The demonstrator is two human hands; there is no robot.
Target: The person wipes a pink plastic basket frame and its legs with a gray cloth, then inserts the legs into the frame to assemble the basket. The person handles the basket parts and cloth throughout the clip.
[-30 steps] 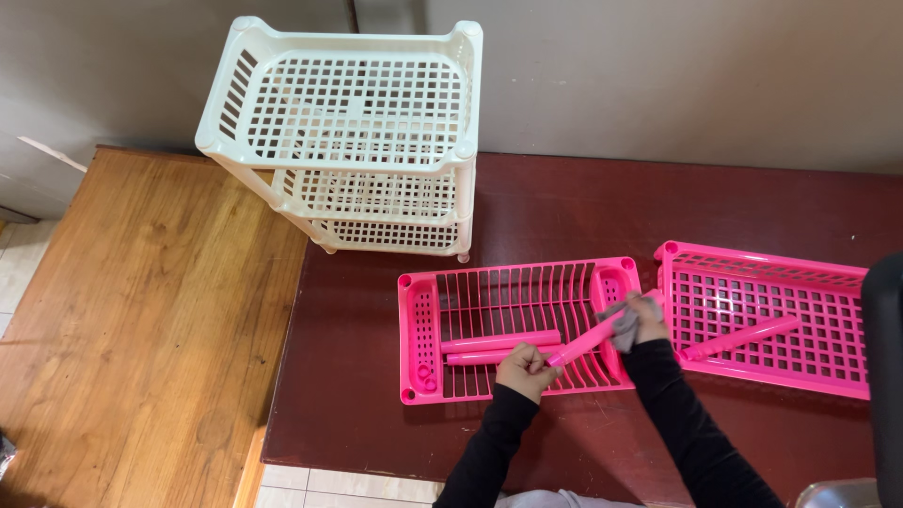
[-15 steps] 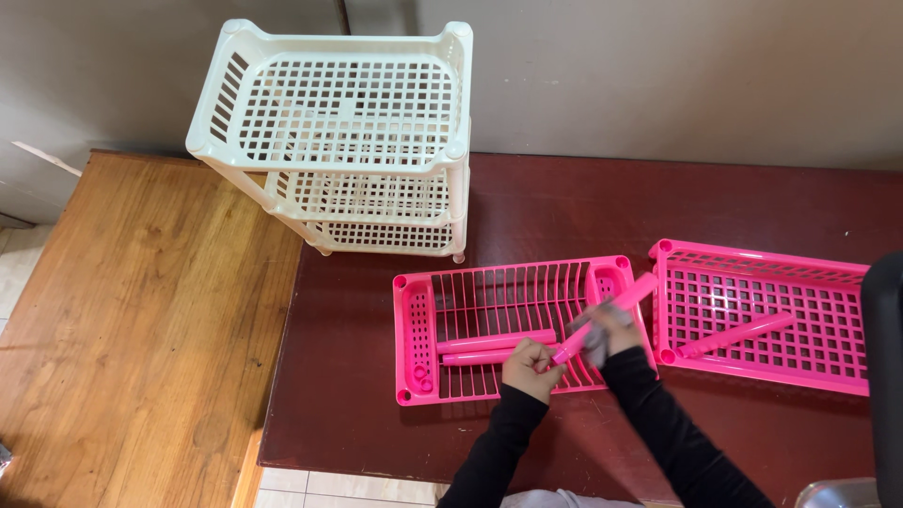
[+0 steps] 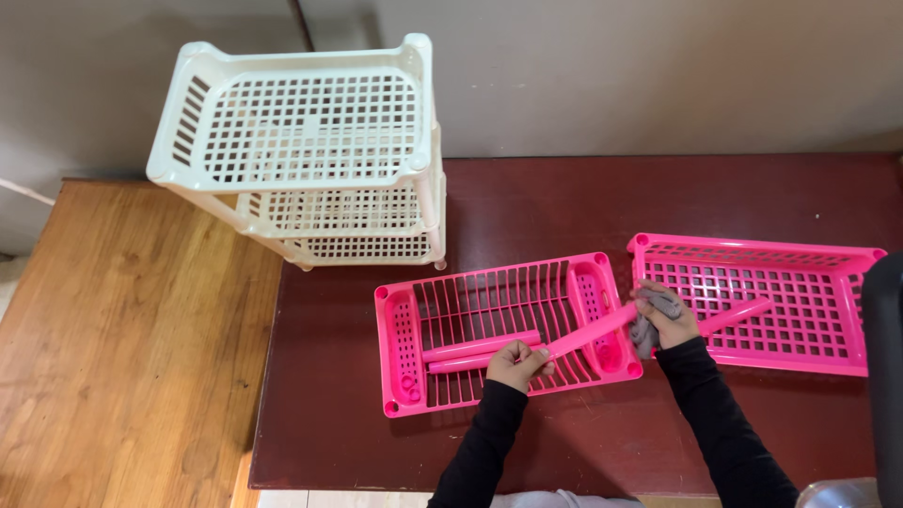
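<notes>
My left hand (image 3: 518, 362) grips the lower end of a pink plastic tube (image 3: 589, 333) that slants up to the right over a pink slotted tray (image 3: 499, 329). My right hand (image 3: 664, 318) holds a grey cloth (image 3: 656, 308) wrapped around the tube's upper end. Two more pink tubes (image 3: 480, 346) lie inside that tray. A second pink tray (image 3: 752, 301) lies to the right, with another pink tube (image 3: 736, 314) resting in it. Both sleeves are black.
A cream three-tier plastic rack (image 3: 301, 150) stands at the back left of the dark red table (image 3: 527, 207), against the grey wall. A lighter wooden table (image 3: 122, 329) adjoins on the left. A dark object (image 3: 884, 376) sits at the right edge.
The cloth in my right hand has slid up along the tube toward its right end. My left hand keeps its grip near the tray's front edge.
</notes>
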